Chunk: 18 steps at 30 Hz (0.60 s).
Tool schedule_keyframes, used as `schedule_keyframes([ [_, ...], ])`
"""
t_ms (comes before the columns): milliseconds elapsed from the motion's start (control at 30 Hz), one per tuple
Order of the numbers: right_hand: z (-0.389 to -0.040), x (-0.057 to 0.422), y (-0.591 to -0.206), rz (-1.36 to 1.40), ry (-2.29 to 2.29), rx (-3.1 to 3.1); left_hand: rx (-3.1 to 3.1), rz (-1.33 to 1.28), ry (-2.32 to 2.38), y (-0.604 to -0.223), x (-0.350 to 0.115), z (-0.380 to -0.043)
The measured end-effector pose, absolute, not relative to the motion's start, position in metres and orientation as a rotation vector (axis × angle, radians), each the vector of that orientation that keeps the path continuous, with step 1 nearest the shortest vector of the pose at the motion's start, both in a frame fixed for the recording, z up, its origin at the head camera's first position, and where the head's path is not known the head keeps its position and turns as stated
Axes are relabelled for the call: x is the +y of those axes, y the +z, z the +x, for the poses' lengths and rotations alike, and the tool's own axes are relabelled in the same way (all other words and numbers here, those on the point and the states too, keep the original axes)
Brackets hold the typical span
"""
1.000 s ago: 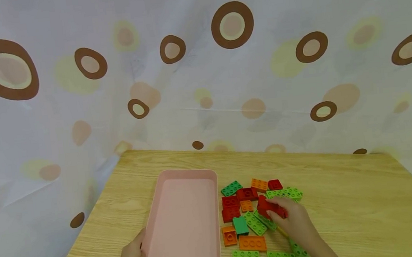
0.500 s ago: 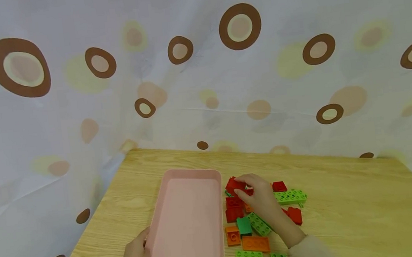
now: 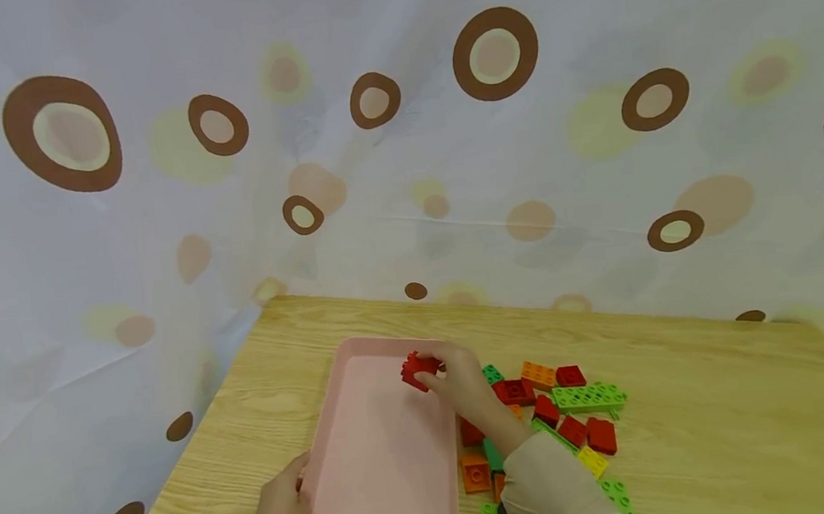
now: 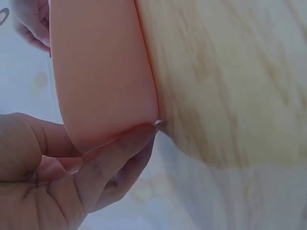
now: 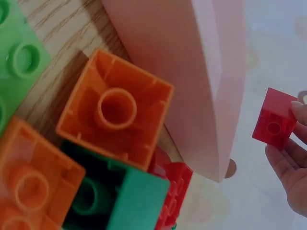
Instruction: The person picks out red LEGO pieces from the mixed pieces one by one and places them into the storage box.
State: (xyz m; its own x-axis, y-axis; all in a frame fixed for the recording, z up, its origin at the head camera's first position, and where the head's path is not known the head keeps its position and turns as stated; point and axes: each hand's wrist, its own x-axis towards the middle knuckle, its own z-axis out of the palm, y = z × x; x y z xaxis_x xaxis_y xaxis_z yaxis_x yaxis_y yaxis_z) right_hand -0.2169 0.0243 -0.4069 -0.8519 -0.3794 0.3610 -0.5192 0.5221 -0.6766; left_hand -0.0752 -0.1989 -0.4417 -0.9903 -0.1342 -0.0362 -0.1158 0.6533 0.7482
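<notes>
Over the far right part of a shallow pink tray (image 3: pixel 383 453), my right hand (image 3: pixel 463 381) pinches a red toy building brick (image 3: pixel 418 371) between thumb and fingers. The right wrist view shows that brick (image 5: pixel 274 117) from its hollow side, with a tube inside. My left hand (image 3: pixel 280 505) holds the tray at its near left side. In the left wrist view, the thumb lies at the rim and the fingers curl against the outer wall (image 4: pixel 103 62). Nothing lies on the visible tray floor.
Right of the tray, loose bricks spread over the wooden table (image 3: pixel 709 427): an orange one (image 3: pixel 476 474), a long light green one (image 3: pixel 588 397), a yellow one (image 3: pixel 593 462) and several red ones. My right sleeve (image 3: pixel 549 481) covers some of them. A patterned cloth (image 3: pixel 402 166) hangs behind the table.
My right hand has carried the red brick from the pile leftward, past the tray's right rim, to above the tray. The left hand keeps its hold. The head view has shifted slightly.
</notes>
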Motion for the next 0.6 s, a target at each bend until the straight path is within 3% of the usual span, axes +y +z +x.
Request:
schedule_keyframes([
  [600,-0.227,0.003,-0.446,0.672,1.155,-2.871,-2.804,0.208,-1.348,-0.441,-0.201,-0.074],
])
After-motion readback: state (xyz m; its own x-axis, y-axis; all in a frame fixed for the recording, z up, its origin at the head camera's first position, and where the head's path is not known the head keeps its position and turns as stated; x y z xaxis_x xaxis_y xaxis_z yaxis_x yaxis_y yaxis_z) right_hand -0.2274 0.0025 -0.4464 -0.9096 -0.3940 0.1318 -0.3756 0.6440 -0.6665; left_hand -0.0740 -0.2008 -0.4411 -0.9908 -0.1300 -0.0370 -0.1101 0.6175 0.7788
